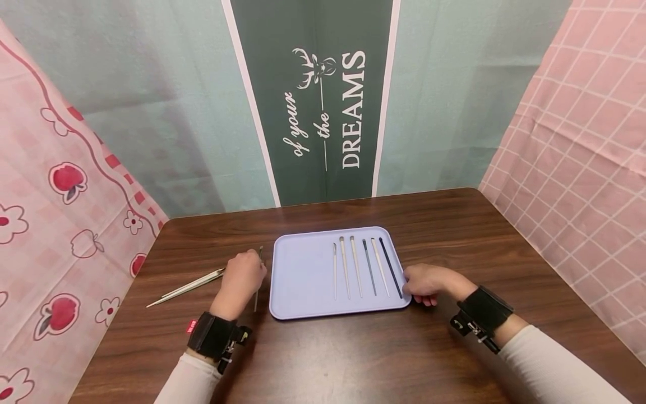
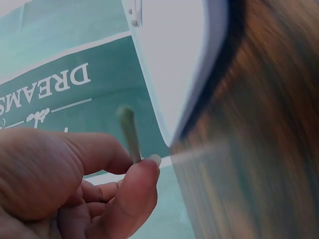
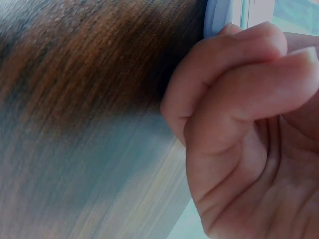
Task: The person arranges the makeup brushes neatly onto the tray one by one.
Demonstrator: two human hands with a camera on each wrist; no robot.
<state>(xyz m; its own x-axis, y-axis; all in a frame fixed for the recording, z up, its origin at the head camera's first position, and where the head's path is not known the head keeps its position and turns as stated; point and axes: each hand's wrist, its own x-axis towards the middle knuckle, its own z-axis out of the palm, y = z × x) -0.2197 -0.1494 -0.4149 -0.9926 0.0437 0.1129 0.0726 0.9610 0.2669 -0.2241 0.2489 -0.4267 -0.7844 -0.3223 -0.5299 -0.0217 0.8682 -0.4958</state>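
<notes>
A lavender tray (image 1: 303, 280) lies on the dark wooden table (image 1: 353, 359), with several thin sticks (image 1: 357, 266) side by side on its right half, pale ones and dark ones. My left hand (image 1: 242, 280) is just left of the tray and pinches a thin grey-green stick (image 1: 256, 300) between thumb and fingers. In the left wrist view the stick (image 2: 130, 134) pokes up from the fingertips (image 2: 144, 169) beside the tray's edge (image 2: 209, 74). My right hand (image 1: 429, 282) rests with curled fingers (image 3: 239, 99) against the tray's right rim (image 3: 214, 17), holding nothing.
Two pale sticks (image 1: 187, 288) lie together on the table left of my left hand. Fabric backdrops close in the table at the back, left and right. Bare wood lies in front of the tray and to its right.
</notes>
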